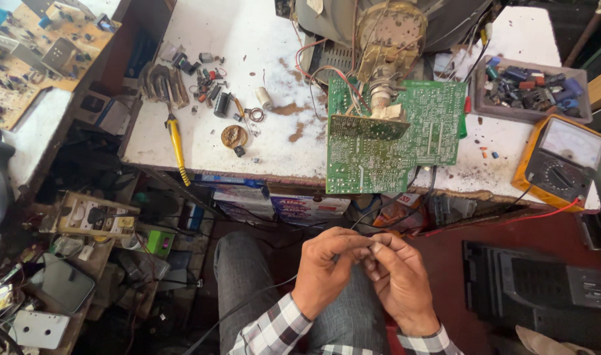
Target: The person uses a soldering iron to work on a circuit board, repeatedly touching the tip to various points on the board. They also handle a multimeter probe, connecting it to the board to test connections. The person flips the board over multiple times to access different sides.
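My left hand (pixel 327 269) and my right hand (pixel 399 276) meet over my lap, below the bench's front edge. Their fingertips pinch together on a thin black wire (pixel 248 304) that trails down to the lower left across my grey trouser leg. The wire's end is hidden between my fingers. Above my hands a green circuit board (pixel 392 138) overhangs the edge of the white bench (pixel 248 39). It is attached to the neck of a picture tube (pixel 389 39), and dark cables drop from it toward my hands.
A yellow analogue multimeter (pixel 560 161) sits at the bench's right edge, behind it a grey tray of small parts (pixel 530 89). A yellow-handled tool (pixel 177 148), capacitors and loose parts lie bench-left. Cluttered shelves with boards fill the left; a black device (pixel 537 289) lies at lower right.
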